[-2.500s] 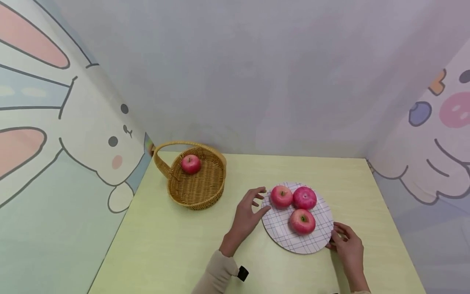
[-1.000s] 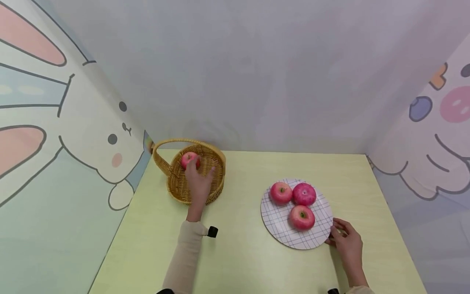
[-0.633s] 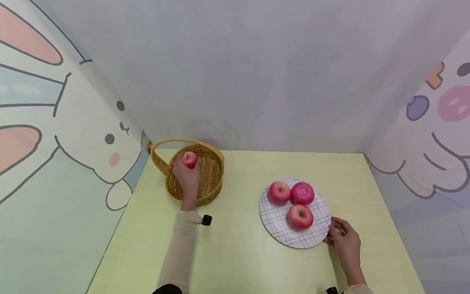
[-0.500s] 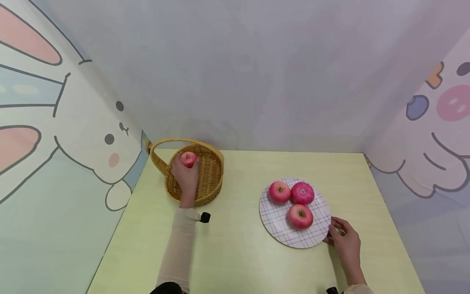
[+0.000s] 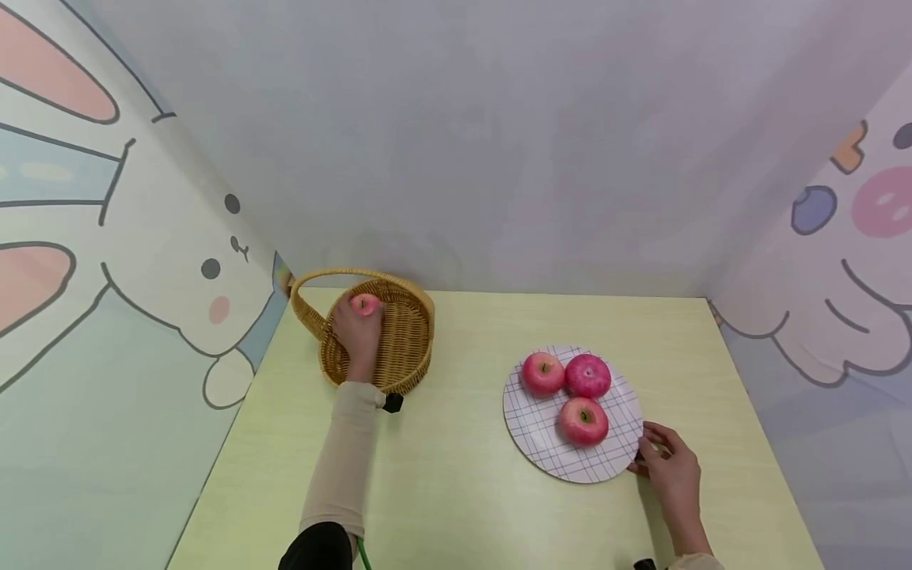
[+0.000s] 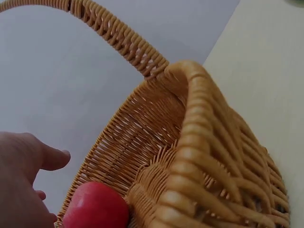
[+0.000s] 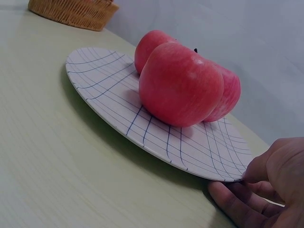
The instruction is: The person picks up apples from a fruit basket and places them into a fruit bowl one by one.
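Note:
A red apple (image 6: 95, 208) lies inside the brown wicker basket (image 5: 406, 348) at the table's back left. My left hand (image 5: 358, 331) reaches into the basket, thumb and fingers spread around the apple in the head view. In the left wrist view a gap shows between that hand's extended digit and the apple. At the right, my right hand (image 5: 673, 469) pinches the rim of a round white plate (image 5: 537, 443) with a blue grid pattern, its thumb over the edge and fingers underneath. Three red apples sit on the plate, the nearest apple (image 5: 583, 422) towards me.
The basket's arched handle (image 5: 342, 271) rises on its left and back side. A pale yellow table (image 5: 456, 475) carries everything, bordered at the back by a plain grey wall (image 5: 499, 158). Cartoon-printed walls (image 5: 164, 277) stand on both sides.
My left hand has moved from beside the plate leftward into the basket and down around the apple there, now covering more of it. The right hand has kept its hold on the plate's rim.

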